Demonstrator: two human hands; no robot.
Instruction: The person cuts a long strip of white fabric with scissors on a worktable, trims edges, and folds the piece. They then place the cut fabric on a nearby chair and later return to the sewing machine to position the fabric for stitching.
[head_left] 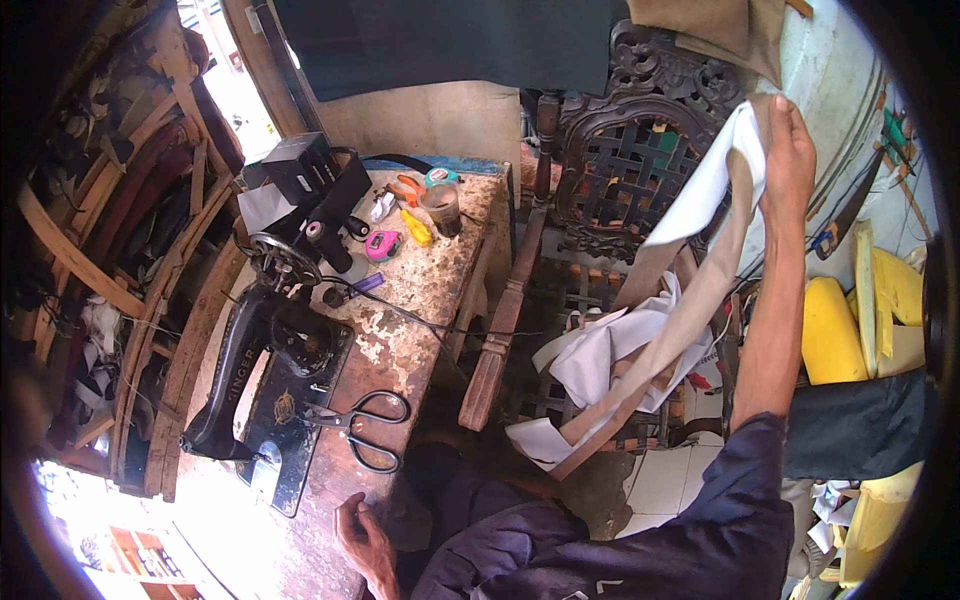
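My right hand (790,150) is raised high at the upper right, gripping the top end of a long beige and white piece of fabric (690,280). The cloth hangs down in front of a carved dark wooden chair back (625,165) and bunches near the floor. My left hand (362,535) rests flat near the front edge of the worn wooden table (420,300), fingers spread, holding nothing. Large black scissors (365,425) lie just beyond it. A black sewing machine (270,370) stands at the table's left.
Small items crowd the table's far end: a pink tape measure (383,245), orange-handled tool (405,187), yellow object (417,228), a cup (442,208). Yellow foam pieces (835,330) lie at right. Curved wooden frames (150,300) stack at left.
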